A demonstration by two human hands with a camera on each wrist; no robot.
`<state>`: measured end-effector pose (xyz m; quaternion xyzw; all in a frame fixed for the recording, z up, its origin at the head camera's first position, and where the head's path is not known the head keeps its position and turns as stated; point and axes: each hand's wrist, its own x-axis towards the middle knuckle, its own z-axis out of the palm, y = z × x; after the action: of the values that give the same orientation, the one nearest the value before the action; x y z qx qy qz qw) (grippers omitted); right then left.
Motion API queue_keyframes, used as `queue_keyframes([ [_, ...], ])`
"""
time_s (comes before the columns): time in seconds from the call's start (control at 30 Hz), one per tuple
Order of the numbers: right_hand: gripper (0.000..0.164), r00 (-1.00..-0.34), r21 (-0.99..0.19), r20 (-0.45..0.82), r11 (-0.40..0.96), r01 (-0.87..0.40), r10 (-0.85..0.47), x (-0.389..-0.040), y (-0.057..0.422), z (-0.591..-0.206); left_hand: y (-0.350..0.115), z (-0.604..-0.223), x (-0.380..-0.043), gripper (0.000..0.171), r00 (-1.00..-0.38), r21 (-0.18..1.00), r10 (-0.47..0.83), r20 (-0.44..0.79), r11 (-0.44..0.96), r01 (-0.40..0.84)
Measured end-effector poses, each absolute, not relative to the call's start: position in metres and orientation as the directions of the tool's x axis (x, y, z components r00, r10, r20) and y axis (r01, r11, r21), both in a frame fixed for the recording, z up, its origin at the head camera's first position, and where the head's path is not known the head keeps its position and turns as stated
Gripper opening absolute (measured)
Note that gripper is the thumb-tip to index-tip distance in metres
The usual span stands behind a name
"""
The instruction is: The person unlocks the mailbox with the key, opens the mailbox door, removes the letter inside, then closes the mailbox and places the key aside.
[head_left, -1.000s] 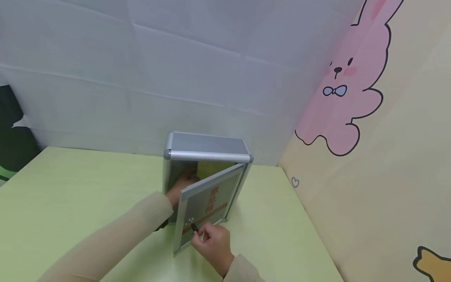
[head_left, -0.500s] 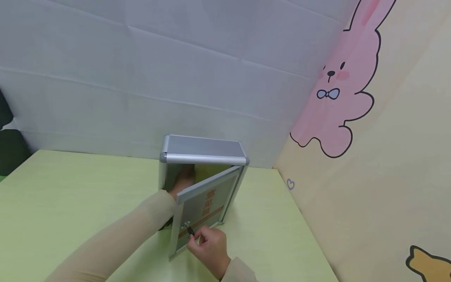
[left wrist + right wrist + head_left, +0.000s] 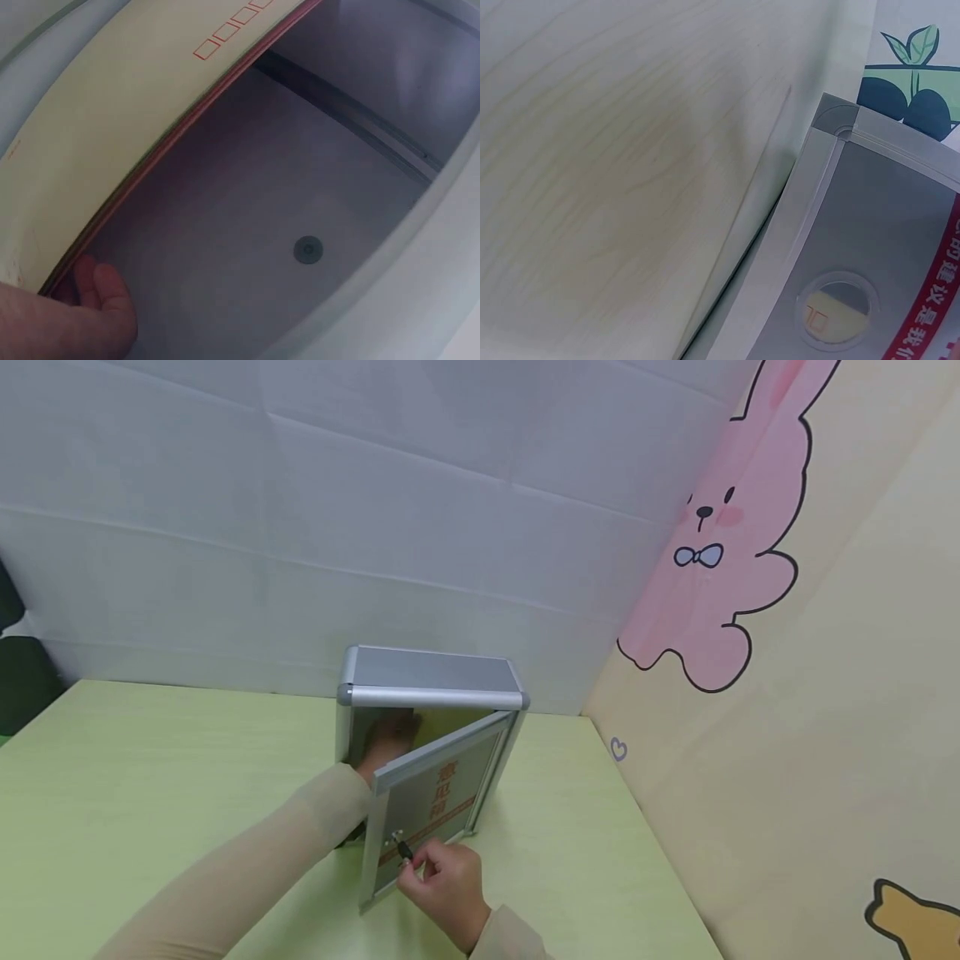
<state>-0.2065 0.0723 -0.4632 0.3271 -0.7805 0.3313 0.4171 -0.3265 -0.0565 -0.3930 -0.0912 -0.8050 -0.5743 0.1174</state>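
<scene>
A grey metal suggestion box (image 3: 435, 672) stands on the table, its front door (image 3: 420, 789) swung outward. My left hand (image 3: 387, 743) reaches inside, partly hidden behind the door. In the left wrist view, that hand's fingers (image 3: 111, 289) curl at the lower edge of a bowed stack of cream envelopes (image 3: 127, 97) printed with red squares; the thumb is hidden. The envelopes show as a yellowish patch in the head view. My right hand (image 3: 450, 887) pinches the black-headed key (image 3: 405, 850) in the door's lock.
The pale green-yellow table (image 3: 187, 760) reaches back to a white sheet-covered wall (image 3: 300, 527). A cream wall (image 3: 840, 693) with a pink rabbit picture (image 3: 720, 577) runs along the right. Inside the box, a round fastener (image 3: 308, 250) sits on the grey panel.
The head view has shifted slightly, so the box appears a little further left. My left hand has shifted a little inside the box. My right hand keeps hold of the key.
</scene>
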Motion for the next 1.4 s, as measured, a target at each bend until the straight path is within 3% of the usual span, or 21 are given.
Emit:
queue_keyframes([
  [0.47,0.016,-0.422,-0.241,0.878,0.551,-0.799,-0.228,-0.205,0.070,-0.462,-0.061,-0.405,-0.324,0.051,-0.952,0.939,0.125,0.281,0.171,0.300],
  [0.7,0.017,-0.456,-0.268,0.859,0.556,-0.787,-0.232,-0.205,0.069,-0.464,-0.061,-0.402,-0.320,0.037,-0.936,0.926,0.144,0.322,0.159,0.343],
  [0.87,0.019,-0.471,-0.278,0.851,0.561,-0.780,-0.234,-0.205,0.070,-0.463,-0.063,-0.394,-0.311,0.036,-0.923,0.916,0.172,0.343,0.157,0.370],
  [1.07,0.019,-0.475,-0.287,0.849,0.553,-0.782,-0.231,-0.205,0.070,-0.462,-0.065,-0.391,-0.301,0.021,-0.913,0.919,0.200,0.356,0.100,0.380],
  [1.4,0.016,-0.486,-0.301,0.844,0.549,-0.780,-0.229,-0.205,0.071,-0.464,-0.068,-0.392,-0.292,0.024,-0.934,0.940,0.132,0.331,0.039,0.339],
])
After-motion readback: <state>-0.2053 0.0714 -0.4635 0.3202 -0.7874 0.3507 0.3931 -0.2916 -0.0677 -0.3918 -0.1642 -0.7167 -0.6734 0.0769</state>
